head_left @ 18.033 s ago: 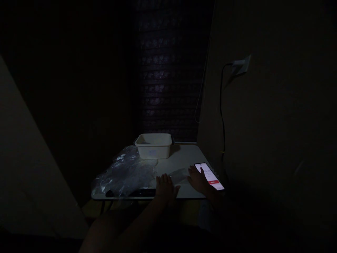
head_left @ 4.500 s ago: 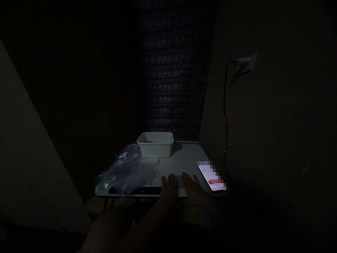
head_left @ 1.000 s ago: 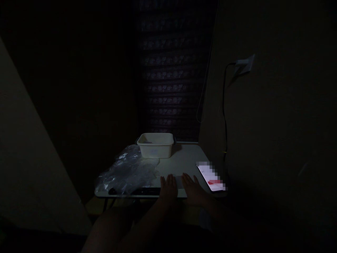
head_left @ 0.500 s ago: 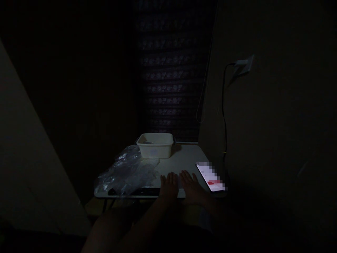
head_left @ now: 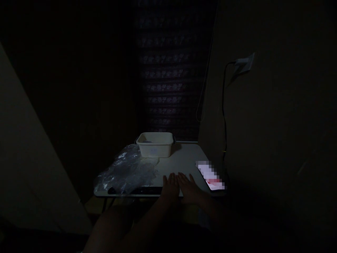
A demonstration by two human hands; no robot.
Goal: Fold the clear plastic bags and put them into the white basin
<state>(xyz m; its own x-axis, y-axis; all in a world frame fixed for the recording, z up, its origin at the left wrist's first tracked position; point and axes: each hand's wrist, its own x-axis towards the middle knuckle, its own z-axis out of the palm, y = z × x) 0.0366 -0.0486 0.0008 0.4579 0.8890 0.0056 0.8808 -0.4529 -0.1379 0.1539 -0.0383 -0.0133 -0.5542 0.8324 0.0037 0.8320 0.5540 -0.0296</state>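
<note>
My left hand (head_left: 170, 188) lies at the near edge of a small white table (head_left: 184, 154), fingers stretched forward, palm down. Beside it my right hand (head_left: 188, 188) is also laid out flat, its fingertips meeting those of the left. Neither hand shows anything in its grasp; whatever is beneath the palms is hidden. A crumpled clear plastic sheet (head_left: 126, 172) spreads left of my left hand, over part of a dark, long object (head_left: 147, 190) along the near edge. To the right of my right hand rests a phone (head_left: 210, 175) with a lit, partly blurred screen.
At the back of the table stands a cream plastic tub (head_left: 156, 150) with dark side handles; something pale lies inside. A patterned blind (head_left: 165, 88) hangs behind. A black cable (head_left: 223, 105) runs down the right wall from a socket (head_left: 244, 64). The room is very dark.
My two hands have come together: the gap between them has closed, the left shifting slightly right and the right slightly left. Both stay flat. The other things remain in place.
</note>
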